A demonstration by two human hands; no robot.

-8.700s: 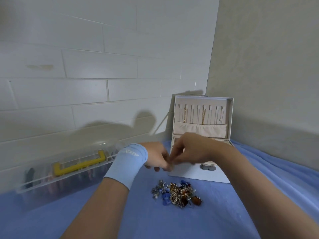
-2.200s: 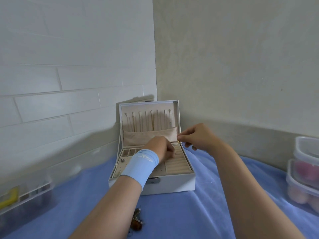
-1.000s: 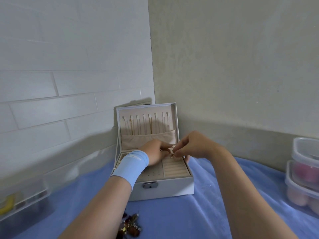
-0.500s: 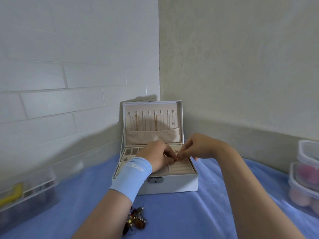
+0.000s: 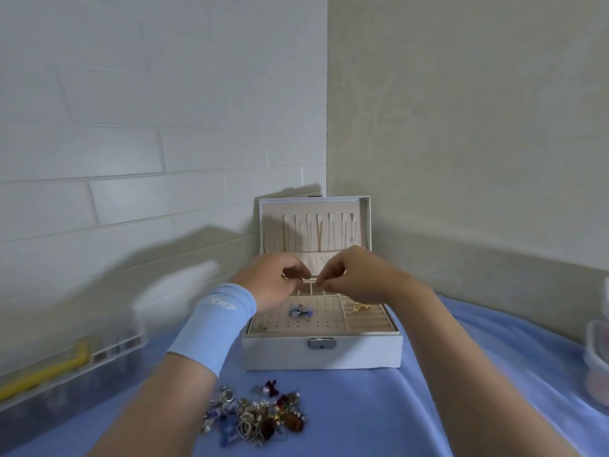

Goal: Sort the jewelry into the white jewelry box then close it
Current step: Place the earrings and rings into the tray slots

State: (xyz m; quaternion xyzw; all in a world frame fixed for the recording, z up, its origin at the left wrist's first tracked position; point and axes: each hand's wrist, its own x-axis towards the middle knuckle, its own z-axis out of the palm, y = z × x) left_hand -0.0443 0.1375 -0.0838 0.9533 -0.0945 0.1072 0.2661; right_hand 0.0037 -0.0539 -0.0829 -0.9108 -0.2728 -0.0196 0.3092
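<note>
The white jewelry box (image 5: pixel 359 355) sits open on a blue cloth (image 5: pixel 379 417), far back in the corner where a white brick wall (image 5: pixel 131 153) meets a rough beige wall (image 5: pixel 461 127). Its lid (image 5: pixel 364 222) stands upright, lined in cream fabric, with thin chains (image 5: pixel 319 233) hanging in a row above a soft pouch (image 5: pixel 319 258). A small metal latch (image 5: pixel 322 343) is on the near wall.

Both hands hover over the far compartments of the tray. The left hand (image 5: pixel 272 280) has its fingers curled in and the right hand (image 5: pixel 361 275) has thumb and forefinger drawn together, the two sets of tips almost meeting. Whether anything lies between them is too small to tell. Just near of the hands, a blue piece (image 5: pixel 300 312) lies on the dotted pad, and a gold piece (image 5: pixel 361 307) rests on the ridged rolls to its right.

The loose pile of jewelry (image 5: pixel 255 417) lies on the cloth near of the box, well apart from both hands and between the forearms: a tangle of beads, chains and stones. A pale blue wristband (image 5: pixel 214 324) wraps the left wrist.

At the left edge is a blurred clear plastic case (image 5: pixel 108 354) with a yellow handle (image 5: pixel 43 374). At the right edge stand stacked clear tubs (image 5: pixel 598 354).
</note>
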